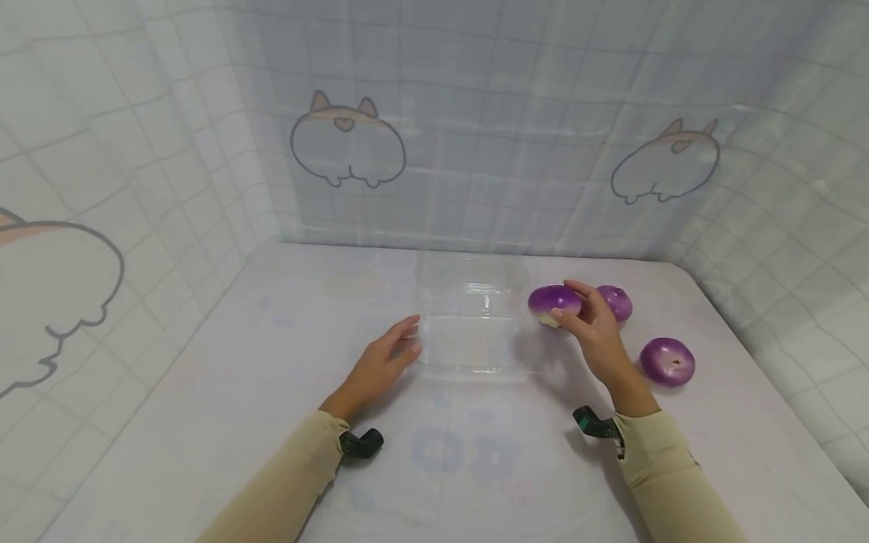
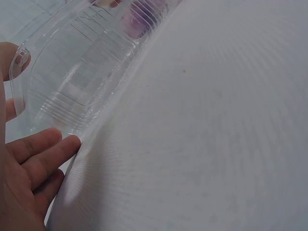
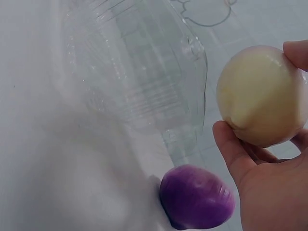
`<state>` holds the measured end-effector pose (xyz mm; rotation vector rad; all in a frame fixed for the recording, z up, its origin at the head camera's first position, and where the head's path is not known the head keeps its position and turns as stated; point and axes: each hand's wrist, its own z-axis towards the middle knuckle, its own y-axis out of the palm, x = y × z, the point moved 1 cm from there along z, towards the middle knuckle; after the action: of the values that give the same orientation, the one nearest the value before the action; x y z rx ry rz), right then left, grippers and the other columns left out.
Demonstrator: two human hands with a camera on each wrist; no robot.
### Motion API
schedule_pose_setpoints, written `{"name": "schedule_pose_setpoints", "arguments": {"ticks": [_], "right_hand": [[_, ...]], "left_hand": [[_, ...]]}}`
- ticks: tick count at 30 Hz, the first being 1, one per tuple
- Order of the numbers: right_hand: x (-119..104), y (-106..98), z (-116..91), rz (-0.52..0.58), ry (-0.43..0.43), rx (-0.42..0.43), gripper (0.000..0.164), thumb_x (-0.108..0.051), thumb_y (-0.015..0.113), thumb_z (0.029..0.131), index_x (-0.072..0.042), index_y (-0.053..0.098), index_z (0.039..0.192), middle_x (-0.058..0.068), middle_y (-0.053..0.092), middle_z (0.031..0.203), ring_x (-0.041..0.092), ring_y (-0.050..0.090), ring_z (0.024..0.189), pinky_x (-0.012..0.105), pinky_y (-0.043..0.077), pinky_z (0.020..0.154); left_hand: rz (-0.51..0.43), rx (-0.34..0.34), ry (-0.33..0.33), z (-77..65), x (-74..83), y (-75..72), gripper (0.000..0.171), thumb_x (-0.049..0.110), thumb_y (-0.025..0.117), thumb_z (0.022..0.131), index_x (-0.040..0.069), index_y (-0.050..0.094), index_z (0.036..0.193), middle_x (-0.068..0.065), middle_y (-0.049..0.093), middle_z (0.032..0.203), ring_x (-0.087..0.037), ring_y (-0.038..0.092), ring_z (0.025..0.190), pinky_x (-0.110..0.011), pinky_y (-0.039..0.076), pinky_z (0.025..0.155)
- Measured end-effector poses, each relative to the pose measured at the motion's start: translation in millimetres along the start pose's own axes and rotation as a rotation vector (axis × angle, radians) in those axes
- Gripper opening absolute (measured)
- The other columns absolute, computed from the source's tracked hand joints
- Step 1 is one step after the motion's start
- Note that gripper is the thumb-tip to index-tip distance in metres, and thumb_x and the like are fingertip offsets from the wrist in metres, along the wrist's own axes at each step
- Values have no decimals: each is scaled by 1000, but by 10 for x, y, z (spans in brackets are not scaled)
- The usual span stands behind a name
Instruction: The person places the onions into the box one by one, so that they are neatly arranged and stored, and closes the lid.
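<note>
In the head view, my right hand (image 1: pixel 597 332) holds a purple-and-cream turnip (image 1: pixel 546 300) above the table, right of a clear plastic clamshell box (image 1: pixel 468 343). Its pale underside faces the right wrist camera, where thumb and fingers grip the turnip (image 3: pixel 260 98) from the side. My left hand (image 1: pixel 380 366) rests at the box's left end with fairly straight fingers. Close up, the left hand's fingertips (image 2: pixel 72 144) lie by the ribbed end of the clear box (image 2: pixel 72 82), some seen through its rim.
Two more purple turnips lie on the table at the right: one turnip (image 1: pixel 616 303) behind the right hand, another turnip (image 1: pixel 668 362) beside the wrist. The box's lid (image 1: pixel 475 271) lies folded back toward the far curtain (image 1: pixel 475 166). Patterned curtains enclose the white-covered table (image 1: pixel 271 422).
</note>
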<state>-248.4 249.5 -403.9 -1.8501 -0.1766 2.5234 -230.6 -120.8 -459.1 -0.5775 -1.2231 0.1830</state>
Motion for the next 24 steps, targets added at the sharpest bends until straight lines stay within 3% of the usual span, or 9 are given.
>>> {"name": "schedule_pose_setpoints", "arguments": {"ticks": [9, 17, 24], "right_hand": [[-3, 51, 47, -80, 60, -18, 67, -22, 64, 100, -5, 30, 156, 20, 42, 149, 19, 48, 127, 14, 43, 97], [-5, 93, 59, -80, 108, -12, 72, -27, 66, 99, -1, 28, 154, 18, 44, 146, 22, 46, 130, 15, 42, 99], [-107, 131, 68, -198, 143, -51, 74, -36, 68, 96, -6, 33, 154, 16, 46, 146, 29, 48, 130, 22, 45, 99]], "left_hand": [[-11, -2, 7, -4, 1, -5, 58, 33, 57, 104, 15, 38, 155, -10, 47, 151, -27, 49, 135, -53, 38, 110], [-9, -8, -6, -6, 13, -11, 58, 32, 57, 104, 14, 38, 155, -10, 47, 151, -26, 48, 135, -51, 37, 111], [-10, -6, -13, -11, 23, -11, 58, 34, 57, 103, 15, 38, 155, -7, 47, 152, -24, 48, 135, -50, 38, 110]]}}
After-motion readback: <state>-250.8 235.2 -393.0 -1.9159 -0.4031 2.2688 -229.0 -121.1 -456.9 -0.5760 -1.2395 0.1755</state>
